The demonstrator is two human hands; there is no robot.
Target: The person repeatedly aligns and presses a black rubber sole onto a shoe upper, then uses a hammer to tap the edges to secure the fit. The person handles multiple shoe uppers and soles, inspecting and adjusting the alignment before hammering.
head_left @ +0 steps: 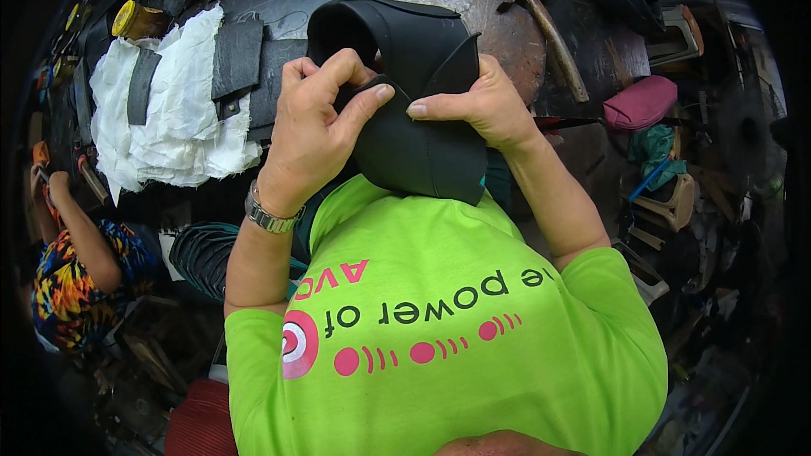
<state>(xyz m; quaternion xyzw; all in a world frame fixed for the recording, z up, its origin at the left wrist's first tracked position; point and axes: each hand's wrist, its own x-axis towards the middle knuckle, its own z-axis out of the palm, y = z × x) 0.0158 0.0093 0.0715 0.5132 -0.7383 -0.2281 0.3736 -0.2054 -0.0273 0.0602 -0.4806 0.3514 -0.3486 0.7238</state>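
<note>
A black piece that looks like a stitched leather shoe upper (418,156) is held up over the near edge of the table, its rounded opening facing left and a seam running down its front. My left hand (317,118) pinches the rim of one flap between thumb and forefinger. My right hand (490,110) grips the other side, with the thumb pressed on the front near the seam and the fingers hidden behind it. The two thumbs are close together but apart. The inside of the piece is mostly hidden.
A hammer (553,42) lies on the dark table to the right. Crumpled white sheets (182,118) with black strips (236,59) lie at left, near a yellow tin (139,21). A maroon pouch (640,103) is at right. Another person (89,279) works at far left.
</note>
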